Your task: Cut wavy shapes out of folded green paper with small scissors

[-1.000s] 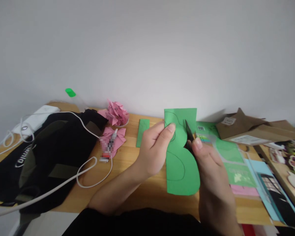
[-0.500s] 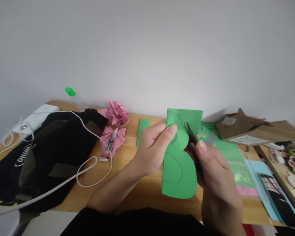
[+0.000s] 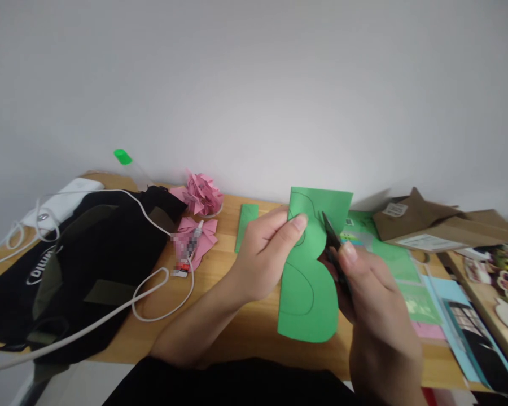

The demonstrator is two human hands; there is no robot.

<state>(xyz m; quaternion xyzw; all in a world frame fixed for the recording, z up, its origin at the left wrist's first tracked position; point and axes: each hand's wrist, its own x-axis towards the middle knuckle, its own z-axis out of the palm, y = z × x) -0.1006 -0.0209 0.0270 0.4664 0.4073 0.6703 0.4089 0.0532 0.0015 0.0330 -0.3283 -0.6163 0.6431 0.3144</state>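
My left hand (image 3: 268, 251) pinches the left edge of a green paper sheet (image 3: 309, 293), thumb on top and fingers behind. Curved pencil-like lines are drawn on the sheet, and its lower right edge is cut into a rounded lobe with a notch above it. In my right hand (image 3: 370, 287) is a pair of dark scissors (image 3: 333, 239), its blades at the notch on the paper's right side, with the tip pointing up. The handles are mostly hidden by my fingers. The sheet is held up above the wooden table (image 3: 224, 287).
To the left lie a black bag (image 3: 105, 270), a white cable (image 3: 93, 327), a pink paper flower (image 3: 203, 194), and a glue tube (image 3: 193, 239) on pink paper. A green strip (image 3: 246, 223) lies behind my left hand. Brown packaging (image 3: 444, 225) and blue paper (image 3: 446, 286) are at right.
The green sheet's top has tilted slightly to the right, and my right hand has shifted a little rightward with the scissors. Both hands keep their hold.
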